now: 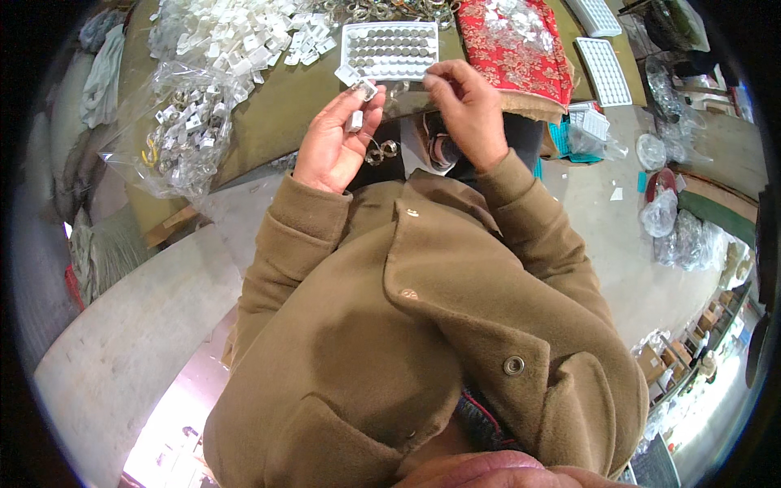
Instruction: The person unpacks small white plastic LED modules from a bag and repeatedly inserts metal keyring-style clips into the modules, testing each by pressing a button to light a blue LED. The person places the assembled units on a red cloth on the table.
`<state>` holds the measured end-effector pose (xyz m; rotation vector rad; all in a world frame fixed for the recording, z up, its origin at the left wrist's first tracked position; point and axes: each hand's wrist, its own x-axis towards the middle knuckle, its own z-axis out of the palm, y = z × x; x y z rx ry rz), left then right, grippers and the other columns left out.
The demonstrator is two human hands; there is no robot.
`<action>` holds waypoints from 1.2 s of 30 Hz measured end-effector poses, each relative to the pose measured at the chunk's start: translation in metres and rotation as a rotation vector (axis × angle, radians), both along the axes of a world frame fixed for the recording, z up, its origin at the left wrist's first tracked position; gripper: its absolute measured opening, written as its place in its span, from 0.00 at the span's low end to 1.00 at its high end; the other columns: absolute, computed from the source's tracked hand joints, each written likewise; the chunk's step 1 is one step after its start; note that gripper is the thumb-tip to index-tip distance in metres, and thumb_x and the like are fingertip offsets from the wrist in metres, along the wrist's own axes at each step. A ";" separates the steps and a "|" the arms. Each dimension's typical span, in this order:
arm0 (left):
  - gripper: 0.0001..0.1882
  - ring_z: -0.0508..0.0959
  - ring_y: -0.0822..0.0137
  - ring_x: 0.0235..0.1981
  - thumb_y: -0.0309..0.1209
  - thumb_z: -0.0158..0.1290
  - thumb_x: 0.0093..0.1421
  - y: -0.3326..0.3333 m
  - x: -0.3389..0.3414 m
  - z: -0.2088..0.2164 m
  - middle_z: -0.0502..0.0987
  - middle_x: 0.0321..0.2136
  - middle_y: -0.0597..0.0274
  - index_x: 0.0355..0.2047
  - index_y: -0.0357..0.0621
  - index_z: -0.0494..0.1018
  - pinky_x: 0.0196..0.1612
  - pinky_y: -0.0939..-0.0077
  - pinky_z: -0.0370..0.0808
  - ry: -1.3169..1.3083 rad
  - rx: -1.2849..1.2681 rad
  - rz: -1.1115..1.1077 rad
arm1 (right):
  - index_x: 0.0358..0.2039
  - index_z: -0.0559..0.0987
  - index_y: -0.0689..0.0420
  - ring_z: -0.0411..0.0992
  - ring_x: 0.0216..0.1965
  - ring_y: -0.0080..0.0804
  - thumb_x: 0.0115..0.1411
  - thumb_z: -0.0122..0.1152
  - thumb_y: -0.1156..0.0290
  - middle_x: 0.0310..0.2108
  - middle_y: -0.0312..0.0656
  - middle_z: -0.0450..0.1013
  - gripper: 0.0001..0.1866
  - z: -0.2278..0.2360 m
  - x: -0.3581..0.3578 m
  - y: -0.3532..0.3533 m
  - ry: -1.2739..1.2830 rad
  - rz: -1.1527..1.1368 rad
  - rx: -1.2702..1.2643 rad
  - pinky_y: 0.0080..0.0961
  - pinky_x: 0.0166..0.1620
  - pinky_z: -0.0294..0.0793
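Observation:
My left hand (338,142) is raised just over the table's near edge. Its thumb and fingers are closed on a small white tag (355,121). A second small pale, shiny piece (368,89) shows at the fingertips; its kind is unclear. Below those fingers, shiny round metal pieces (382,152) appear, and I cannot tell whether they hang from the hand. My right hand (470,110) has its thumb and forefinger pinched together beside the right end of a white tray (348,45). Rows of grey round discs (394,41) sit in that tray. Anything inside the pinch is too small to name.
Loose white tags (244,32) are heaped at the far left, with a clear bag (191,122) of tagged pieces nearer. Metal bands (399,10) lie behind the tray. A red patterned cloth (521,61) carries more small pieces. Another white tray (604,71) lies farther right on the table (281,106).

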<state>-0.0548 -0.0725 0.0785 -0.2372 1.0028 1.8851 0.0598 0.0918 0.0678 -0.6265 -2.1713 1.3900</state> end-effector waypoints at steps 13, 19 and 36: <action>0.11 0.76 0.79 0.35 0.28 0.50 0.64 0.012 0.015 -0.008 0.79 0.38 0.65 0.45 0.41 0.74 0.35 0.87 0.74 0.298 -0.173 -0.222 | 0.34 0.78 0.53 0.74 0.32 0.46 0.55 0.60 0.70 0.31 0.42 0.72 0.06 -0.022 -0.029 0.034 -0.076 -0.082 0.592 0.37 0.34 0.74; 0.11 0.77 0.79 0.35 0.28 0.51 0.63 0.018 0.008 -0.010 0.79 0.37 0.64 0.45 0.39 0.75 0.35 0.87 0.74 0.353 -0.194 -0.269 | 0.35 0.77 0.54 0.74 0.32 0.45 0.55 0.60 0.71 0.31 0.42 0.73 0.06 -0.017 -0.030 0.041 -0.053 -0.013 0.626 0.35 0.34 0.74; 0.13 0.80 0.74 0.42 0.29 0.51 0.64 0.015 0.003 -0.001 0.80 0.42 0.58 0.47 0.37 0.73 0.35 0.84 0.77 0.307 -0.180 -0.242 | 0.37 0.77 0.59 0.76 0.31 0.41 0.56 0.62 0.71 0.30 0.46 0.75 0.09 0.006 -0.028 0.033 0.003 0.198 0.493 0.31 0.35 0.75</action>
